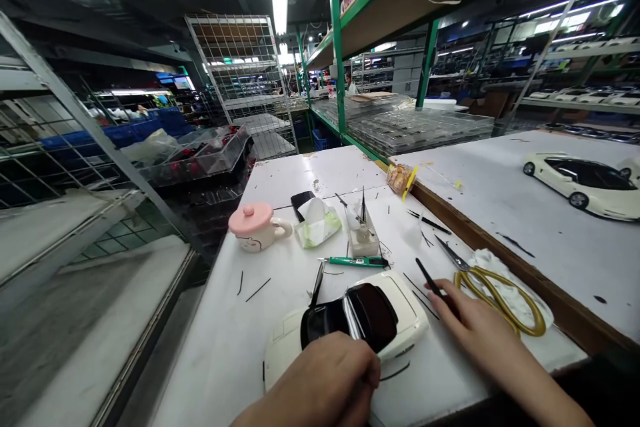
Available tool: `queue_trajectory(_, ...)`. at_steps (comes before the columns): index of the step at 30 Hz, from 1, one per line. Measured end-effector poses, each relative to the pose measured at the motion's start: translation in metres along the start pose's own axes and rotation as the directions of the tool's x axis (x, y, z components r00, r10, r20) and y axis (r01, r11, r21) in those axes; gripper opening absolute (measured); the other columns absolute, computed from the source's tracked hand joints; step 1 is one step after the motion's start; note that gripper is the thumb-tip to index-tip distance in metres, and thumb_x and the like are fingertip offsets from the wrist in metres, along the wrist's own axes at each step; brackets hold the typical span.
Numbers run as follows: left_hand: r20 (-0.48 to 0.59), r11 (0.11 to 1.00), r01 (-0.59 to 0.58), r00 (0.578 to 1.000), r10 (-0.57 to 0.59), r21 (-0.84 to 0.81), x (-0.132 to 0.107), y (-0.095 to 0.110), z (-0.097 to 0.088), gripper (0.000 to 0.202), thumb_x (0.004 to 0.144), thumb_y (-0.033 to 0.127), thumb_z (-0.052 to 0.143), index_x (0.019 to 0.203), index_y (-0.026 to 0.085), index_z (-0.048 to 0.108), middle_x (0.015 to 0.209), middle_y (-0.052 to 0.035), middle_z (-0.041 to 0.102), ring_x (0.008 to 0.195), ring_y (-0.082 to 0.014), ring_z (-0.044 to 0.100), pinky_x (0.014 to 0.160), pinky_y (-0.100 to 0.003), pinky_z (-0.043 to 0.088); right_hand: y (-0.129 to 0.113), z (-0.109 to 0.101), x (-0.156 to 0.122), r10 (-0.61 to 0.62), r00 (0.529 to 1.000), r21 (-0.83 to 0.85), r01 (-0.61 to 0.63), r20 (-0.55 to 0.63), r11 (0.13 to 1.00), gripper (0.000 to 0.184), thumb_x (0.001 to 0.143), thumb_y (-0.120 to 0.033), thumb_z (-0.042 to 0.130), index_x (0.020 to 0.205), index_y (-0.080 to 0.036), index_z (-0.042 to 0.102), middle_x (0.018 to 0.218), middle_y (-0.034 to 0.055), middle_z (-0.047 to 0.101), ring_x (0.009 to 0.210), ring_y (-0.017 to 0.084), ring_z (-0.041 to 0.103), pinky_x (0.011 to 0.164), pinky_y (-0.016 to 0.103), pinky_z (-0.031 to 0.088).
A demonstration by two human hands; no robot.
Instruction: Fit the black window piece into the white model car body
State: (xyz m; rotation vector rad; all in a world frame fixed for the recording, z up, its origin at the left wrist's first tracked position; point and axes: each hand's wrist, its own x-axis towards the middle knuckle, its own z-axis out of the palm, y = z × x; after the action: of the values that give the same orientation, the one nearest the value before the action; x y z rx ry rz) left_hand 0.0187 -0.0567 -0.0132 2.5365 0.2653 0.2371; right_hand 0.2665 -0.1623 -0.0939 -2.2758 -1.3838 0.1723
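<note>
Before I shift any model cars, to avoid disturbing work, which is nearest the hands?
The cream car partly hidden by the left hand; other cars stand beyond the brown strip.

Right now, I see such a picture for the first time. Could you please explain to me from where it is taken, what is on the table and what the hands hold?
There is no machine here: a person works with two bare hands. The single picture comes from a camera worn on the head, looking forward and down. On the white table lie a cream model car, a mug with a pink lid, a green pen-like tool and gold-handled scissors, among other small items. The right hand holds a slim dark tool. The left hand is curled at the car's near side; whether it grips something is hidden.
</note>
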Motion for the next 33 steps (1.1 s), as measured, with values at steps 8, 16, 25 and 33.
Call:
queue_trajectory(8,0.201,0.963,0.189,0.968,-0.151,-0.19,0.017,0.02,-0.038,0.017,0.084,0.009,0.052,0.094,0.023,0.054,0.089,0.0021,0.065,0.078,-0.0117,0.058,0.069,-0.018,0.041,0.005,-0.009,0.023,0.067,0.996,-0.391,-0.038,0.061,0.92,0.032,0.095,-0.03,0.033,0.11,-0.018,0.06,0.082,0.0138,0.072,0.068,0.036,0.068,0.058,0.042,0.044)
queue_trajectory(16,0.09,0.824,0.241,0.97,-0.228,-0.512,0.015,0.0,-0.027,0.005,0.086,0.016,0.056,0.086,0.019,0.053,0.089,0.0001,0.062,0.083,-0.0126,0.055,0.075,-0.022,0.041,-0.019,-0.023,0.057,-0.067,0.977,-0.379,0.141,0.201,0.915,0.023,0.101,-0.028,0.043,0.113,-0.02,0.061,0.108,0.0054,0.067,0.085,0.018,0.066,0.076,0.036,0.051)
queue_trajectory(25,0.021,0.401,0.155,0.947,-0.319,-0.903,0.014,-0.01,-0.008,0.029,0.085,0.033,0.07,0.082,0.017,0.046,0.083,-0.0002,0.055,0.08,-0.0122,0.055,0.076,-0.027,0.041,-0.038,-0.006,0.1,-0.064,0.953,-0.411,0.188,0.297,0.892,0.023,0.097,-0.036,0.058,0.104,-0.015,0.064,0.102,0.0044,0.066,0.089,0.016,0.065,0.082,0.038,0.055)
queue_trajectory(33,0.002,0.171,0.073,0.924,-0.383,-0.983,0.017,-0.009,-0.007,0.041,0.075,0.036,0.083,0.079,0.015,0.048,0.08,0.0003,0.06,0.077,-0.0106,0.063,0.074,-0.023,0.045,-0.035,-0.003,0.103,-0.041,0.94,-0.373,0.174,0.338,0.912,0.023,0.097,-0.037,0.058,0.105,-0.016,0.064,0.103,0.0047,0.066,0.091,0.017,0.065,0.084,0.039,0.055)
